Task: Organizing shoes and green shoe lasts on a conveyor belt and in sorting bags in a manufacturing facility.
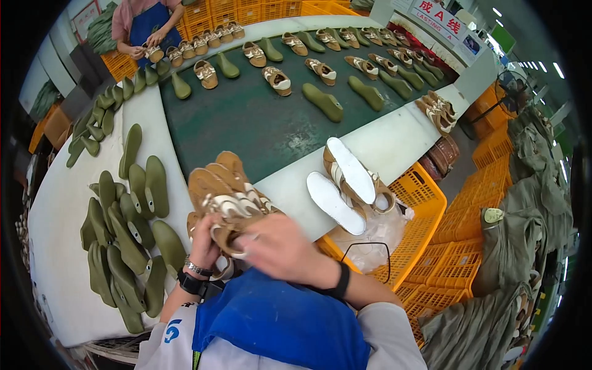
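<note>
My left hand (206,239) is wrapped round a tan-and-white sneaker (206,188), its toe pointing away from me and its opening toward me. Over the heel end is my right hand (280,246), smeared by motion; its fingertips are at the shoe's collar and I cannot tell how they close. More sneakers of the same kind (230,165) stand close behind the held one. To the right, two white insoles (337,202) lie on top of a few sneakers (383,200) at the edge of the white ledge.
Many green shoe lasts (126,265) are heaped on the white table (55,216) at left. Ahead, a green conveyor (265,135) carries rows of sneakers and lasts. A yellow crate (425,213) holding clear plastic is at right. A co-worker (148,28) handles a shoe at the far left.
</note>
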`<action>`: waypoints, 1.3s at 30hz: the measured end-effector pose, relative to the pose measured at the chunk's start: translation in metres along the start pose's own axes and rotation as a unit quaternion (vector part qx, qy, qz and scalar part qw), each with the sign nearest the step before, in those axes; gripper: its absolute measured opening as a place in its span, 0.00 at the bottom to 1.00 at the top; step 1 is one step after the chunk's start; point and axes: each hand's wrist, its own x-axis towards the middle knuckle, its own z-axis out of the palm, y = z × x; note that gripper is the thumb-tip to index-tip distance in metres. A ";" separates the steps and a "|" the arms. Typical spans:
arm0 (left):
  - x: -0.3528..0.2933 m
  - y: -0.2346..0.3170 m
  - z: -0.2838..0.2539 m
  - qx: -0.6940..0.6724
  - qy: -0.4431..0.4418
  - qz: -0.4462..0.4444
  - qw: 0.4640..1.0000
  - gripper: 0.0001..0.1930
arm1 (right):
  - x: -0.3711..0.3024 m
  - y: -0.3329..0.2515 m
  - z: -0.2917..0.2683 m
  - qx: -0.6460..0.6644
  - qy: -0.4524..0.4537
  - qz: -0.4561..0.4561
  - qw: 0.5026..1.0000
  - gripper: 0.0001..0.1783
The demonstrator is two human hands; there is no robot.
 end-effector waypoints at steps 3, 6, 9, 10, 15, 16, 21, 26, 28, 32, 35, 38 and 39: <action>0.006 0.011 -0.035 -0.118 0.048 -0.001 0.992 0.12 | -0.068 0.044 -0.042 -0.088 0.179 0.317 0.927 0.12; 0.005 0.031 -0.064 -0.164 -0.014 0.043 0.985 0.18 | -0.186 0.110 -0.083 -0.309 0.105 0.485 0.811 0.15; -0.006 0.043 -0.056 -0.186 -0.013 0.078 0.979 0.20 | -0.229 0.128 -0.079 -0.094 0.153 0.673 0.718 0.21; -0.007 0.043 -0.056 -0.185 -0.014 0.077 0.980 0.20 | -0.236 0.131 -0.077 0.137 0.216 0.747 0.614 0.24; -0.006 0.039 -0.061 -0.065 0.051 0.170 0.982 0.18 | -0.215 0.116 -0.031 0.208 0.123 0.627 0.740 0.24; -0.001 0.034 -0.068 -0.033 0.053 0.169 0.984 0.17 | -0.207 0.112 -0.020 0.104 0.096 0.584 0.799 0.24; -0.009 0.044 -0.049 -0.139 -0.001 0.068 0.988 0.18 | -0.147 0.078 0.002 -0.254 -0.098 0.408 0.872 0.23; -0.019 0.046 -0.039 -0.118 0.042 0.096 0.988 0.19 | -0.133 0.107 -0.026 -0.252 0.031 0.337 0.907 0.21; -0.024 0.051 -0.030 -0.141 0.054 0.081 0.985 0.17 | -0.142 0.143 -0.049 -0.359 0.064 0.428 0.827 0.22; -0.029 0.052 -0.017 -0.132 0.074 0.098 0.984 0.15 | -0.199 0.191 -0.065 -0.343 0.063 0.537 0.768 0.25; -0.035 0.054 -0.010 -0.148 0.067 0.099 0.982 0.15 | -0.196 0.195 -0.064 -0.328 -0.008 0.513 0.793 0.26; -0.029 0.047 -0.030 -0.158 0.031 0.079 0.984 0.14 | -0.165 0.208 -0.069 -0.311 -0.076 0.515 0.795 0.24; -0.031 0.046 -0.028 -0.159 0.032 0.079 0.984 0.14 | -0.160 0.215 -0.069 -0.312 -0.077 0.514 0.796 0.24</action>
